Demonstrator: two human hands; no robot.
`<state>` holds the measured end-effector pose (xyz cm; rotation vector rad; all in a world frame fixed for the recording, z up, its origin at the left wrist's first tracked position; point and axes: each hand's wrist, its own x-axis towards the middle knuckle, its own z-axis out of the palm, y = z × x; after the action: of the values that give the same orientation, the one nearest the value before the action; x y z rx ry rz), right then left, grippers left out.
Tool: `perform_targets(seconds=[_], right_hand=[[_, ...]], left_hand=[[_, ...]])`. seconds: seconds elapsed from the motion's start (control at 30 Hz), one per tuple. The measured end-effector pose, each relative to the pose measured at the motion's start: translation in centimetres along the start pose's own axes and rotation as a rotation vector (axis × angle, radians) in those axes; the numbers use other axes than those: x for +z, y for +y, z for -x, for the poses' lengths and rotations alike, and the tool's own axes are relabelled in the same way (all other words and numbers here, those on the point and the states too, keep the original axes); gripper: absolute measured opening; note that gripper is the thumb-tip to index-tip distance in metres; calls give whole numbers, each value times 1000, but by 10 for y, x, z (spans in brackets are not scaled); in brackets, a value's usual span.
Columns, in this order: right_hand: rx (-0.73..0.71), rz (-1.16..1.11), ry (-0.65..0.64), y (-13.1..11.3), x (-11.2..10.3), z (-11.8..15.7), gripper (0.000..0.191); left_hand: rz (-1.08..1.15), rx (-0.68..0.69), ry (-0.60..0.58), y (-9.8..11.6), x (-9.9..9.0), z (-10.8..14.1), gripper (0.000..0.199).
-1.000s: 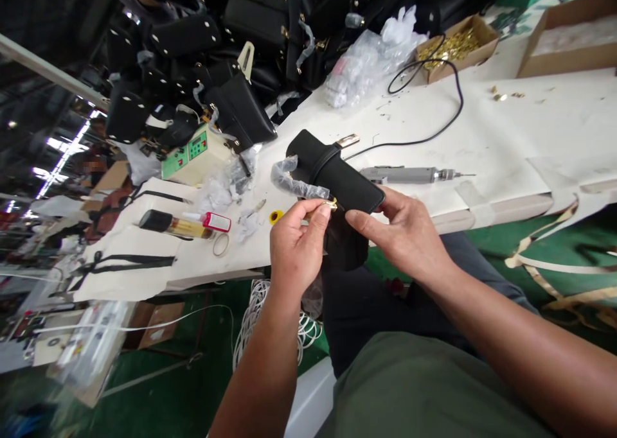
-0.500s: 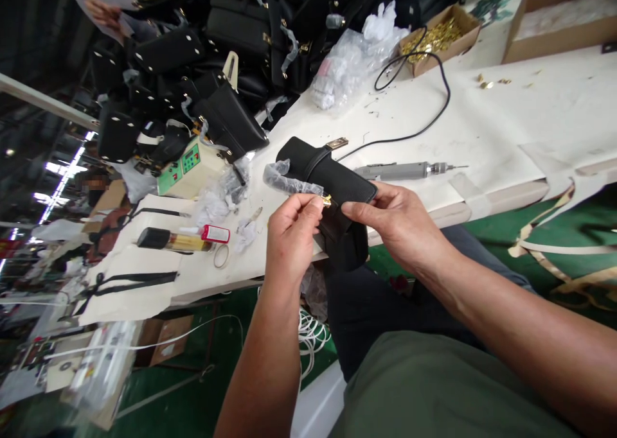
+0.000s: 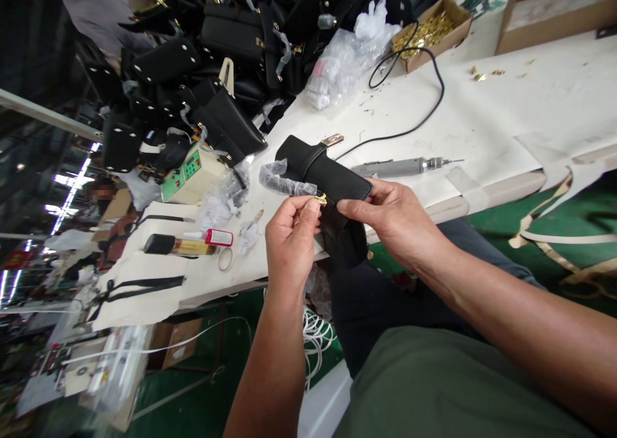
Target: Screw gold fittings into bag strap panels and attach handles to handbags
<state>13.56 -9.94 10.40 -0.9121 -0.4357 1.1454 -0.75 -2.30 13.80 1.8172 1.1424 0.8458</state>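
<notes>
A small black handbag (image 3: 332, 173) lies tilted over the table's front edge, its handle (image 3: 284, 180) wrapped in clear plastic. Between thumb and forefinger, my left hand (image 3: 293, 232) pinches a small gold metal fitting (image 3: 321, 200) near the handle's end. My right hand (image 3: 398, 216) grips the bag's right end, thumb on the near side and fingers behind it. From the bag's strap a gold clasp piece (image 3: 332, 140) sticks out over the table. Just beyond the bag rests a grey electric screwdriver (image 3: 400, 167), bit pointing right.
Black handbags (image 3: 231, 33) are heaped at the back left, with a person (image 3: 96, 8) behind. A cardboard box of gold fittings (image 3: 429, 36) stands at the back. On the left are a green-faced control box (image 3: 187, 175), a red-labelled bottle (image 3: 218, 237) and a tape ring (image 3: 225, 259).
The view has shifted slightly. Both hands keep their hold on the fitting and the bag. The person behind the heap has moved, and their raised hand no longer shows.
</notes>
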Motion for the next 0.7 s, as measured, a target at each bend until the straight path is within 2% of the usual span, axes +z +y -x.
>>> perform_targets(seconds=[0.23,0.37,0.53,0.7], right_hand=[[8,0,-13,2,-1,1,14],[20,-10,-22,3,0,2,14],[18,28,-8,1,4,4,14],[6,68,11,0,7,5,12]], left_hand=[[-82,78,32,-1,-2,5,27],[-201,139,49,1,-6,8,23],[-415,341,80,5,-7,15,17],[-498,508,113,6,-2,21,11]])
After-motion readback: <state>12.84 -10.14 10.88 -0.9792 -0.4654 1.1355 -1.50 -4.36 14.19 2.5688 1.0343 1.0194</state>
